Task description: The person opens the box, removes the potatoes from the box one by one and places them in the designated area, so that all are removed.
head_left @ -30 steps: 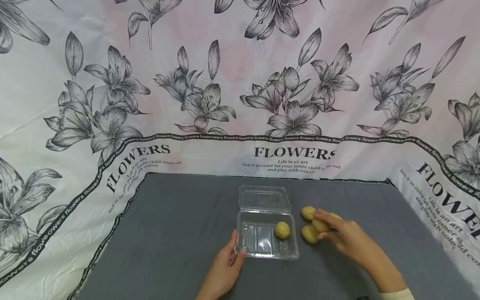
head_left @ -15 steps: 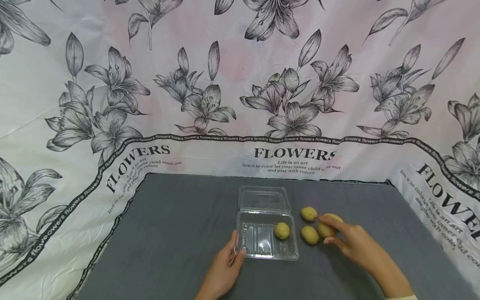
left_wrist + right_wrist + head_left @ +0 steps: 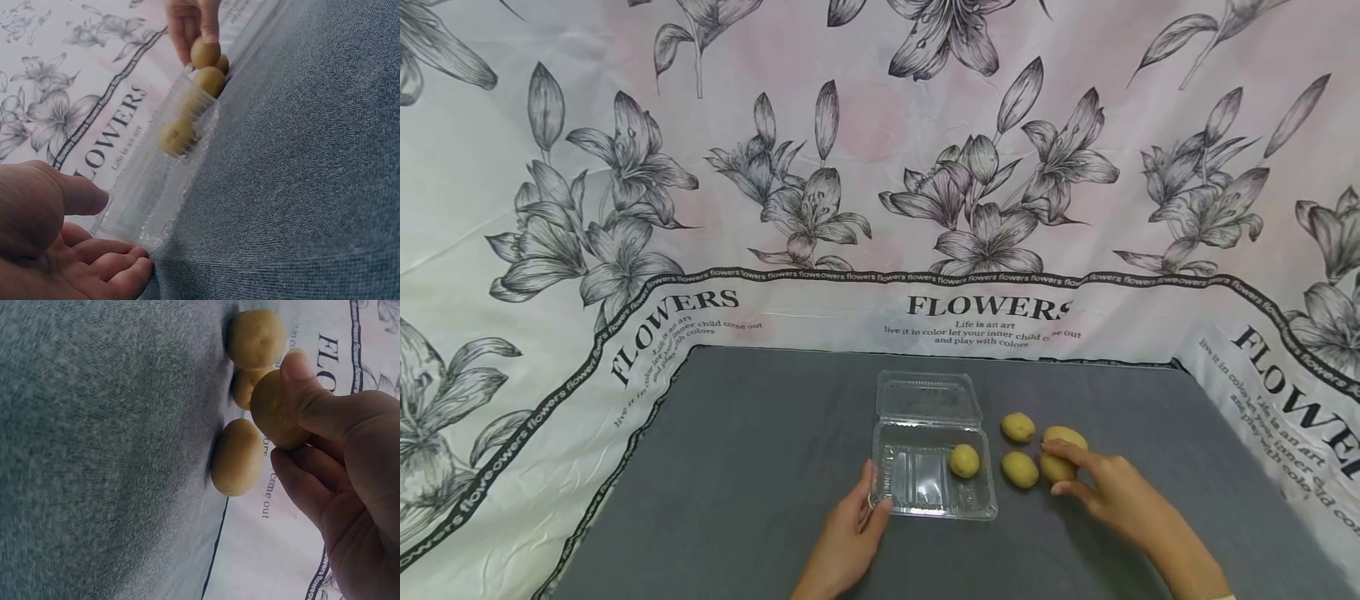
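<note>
A clear plastic container [image 3: 917, 487] lies open on the grey cloth, its lid [image 3: 928, 398] folded back. One small potato [image 3: 965, 461] sits inside it at the right end. My left hand [image 3: 850, 533] holds the container's left edge, thumb on the rim; the left wrist view shows the fingers [image 3: 125, 275] at its corner [image 3: 156, 231]. To the right, my right hand [image 3: 1060, 471] pinches a potato [image 3: 275, 409] between thumb and fingers, low over the cloth. Three loose potatoes [image 3: 1018, 427] [image 3: 1020, 469] [image 3: 1066, 436] lie around it.
The grey cloth [image 3: 760, 467] covers the table and reaches well out to the left and right of the container. A white flower-printed sheet [image 3: 880, 208] rises behind it and along both sides.
My right hand has drawn a little right and toward me with a potato in its fingers, uncovering the loose potatoes. The left hand and the container have stayed put.
</note>
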`<act>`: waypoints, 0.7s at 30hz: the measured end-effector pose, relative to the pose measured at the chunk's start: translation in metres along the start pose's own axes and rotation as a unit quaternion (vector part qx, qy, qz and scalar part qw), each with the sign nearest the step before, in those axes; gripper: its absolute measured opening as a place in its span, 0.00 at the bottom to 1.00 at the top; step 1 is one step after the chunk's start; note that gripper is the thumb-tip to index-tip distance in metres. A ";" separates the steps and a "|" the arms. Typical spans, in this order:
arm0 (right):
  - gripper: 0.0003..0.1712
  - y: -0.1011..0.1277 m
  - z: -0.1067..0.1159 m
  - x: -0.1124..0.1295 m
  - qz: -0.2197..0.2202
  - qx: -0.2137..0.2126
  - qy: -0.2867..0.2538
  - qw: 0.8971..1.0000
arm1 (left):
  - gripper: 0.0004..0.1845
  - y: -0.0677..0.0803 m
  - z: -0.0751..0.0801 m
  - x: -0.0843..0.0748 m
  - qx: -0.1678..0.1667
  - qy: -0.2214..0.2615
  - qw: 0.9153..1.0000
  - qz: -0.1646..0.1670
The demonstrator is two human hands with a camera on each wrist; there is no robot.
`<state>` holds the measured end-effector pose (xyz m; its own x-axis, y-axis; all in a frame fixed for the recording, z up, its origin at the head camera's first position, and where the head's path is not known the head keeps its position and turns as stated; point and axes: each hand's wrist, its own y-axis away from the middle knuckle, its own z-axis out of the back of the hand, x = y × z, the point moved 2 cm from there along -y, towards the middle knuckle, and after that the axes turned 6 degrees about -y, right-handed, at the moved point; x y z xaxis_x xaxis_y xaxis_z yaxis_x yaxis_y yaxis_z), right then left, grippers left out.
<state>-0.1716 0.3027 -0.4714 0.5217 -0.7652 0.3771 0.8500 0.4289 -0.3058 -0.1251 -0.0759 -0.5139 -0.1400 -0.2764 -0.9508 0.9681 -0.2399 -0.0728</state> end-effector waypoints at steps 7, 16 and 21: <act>0.32 0.005 -0.003 -0.003 0.003 -0.006 0.001 1.000 | 0.38 0.001 0.000 -0.001 0.003 -0.004 1.000 0.008; 0.33 0.008 -0.006 -0.008 0.018 -0.014 0.002 1.000 | 0.38 0.001 0.000 0.002 -0.001 -0.010 1.000 0.006; 0.34 0.008 -0.006 -0.010 0.024 -0.018 -0.001 1.000 | 0.37 0.000 0.000 0.002 0.000 -0.003 1.000 -0.003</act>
<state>-0.1705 0.3105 -0.4827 0.5628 -0.7424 0.3634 0.8203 0.4477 -0.3558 -0.1257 -0.0765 -0.5159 -0.1475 -0.2808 -0.9483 0.9671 -0.2421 -0.0787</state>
